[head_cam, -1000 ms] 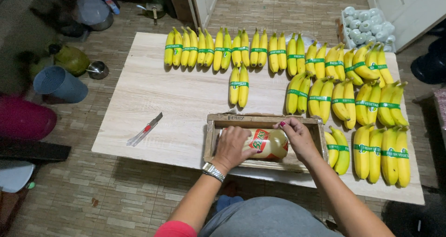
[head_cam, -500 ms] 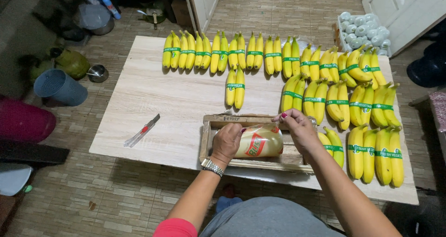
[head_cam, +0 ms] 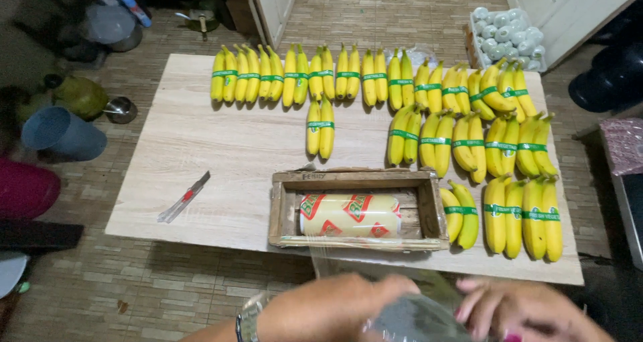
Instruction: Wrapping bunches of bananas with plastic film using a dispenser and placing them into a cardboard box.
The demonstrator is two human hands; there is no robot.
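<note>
Both hands are right at the bottom edge of my view and blurred. My left hand [head_cam: 335,308] is curled over a sheet of clear plastic film [head_cam: 415,318], fingers closed on it as far as I can tell. My right hand [head_cam: 529,312] is partly cut off by the frame, its fingertips pinching the same film from the other side. Exactly how tight either grip is, I can't make out through the blur. A watch [head_cam: 249,315] sits on my left wrist, half out of the picture.

Just beyond my hands, a strip of the film runs up to the roll of plastic wrap [head_cam: 349,216], which lies on its side inside a wooden box [head_cam: 281,208] on the tabletop [head_cam: 201,141]. The film is see-through, so its edges are hard to trace.

Right of the box, just beyond my right hand, lie bunches of yellow bananas [head_cam: 516,211] with green bands; more rows [head_cam: 321,74] stretch across the far side of the tabletop. Off to the left of my left hand, well apart, a small utility knife [head_cam: 184,196] lies on the wood.

On the floor to the far left I see a blue bucket [head_cam: 60,133], and at the far right a tray of pale round things [head_cam: 506,34], too small to identify.
</note>
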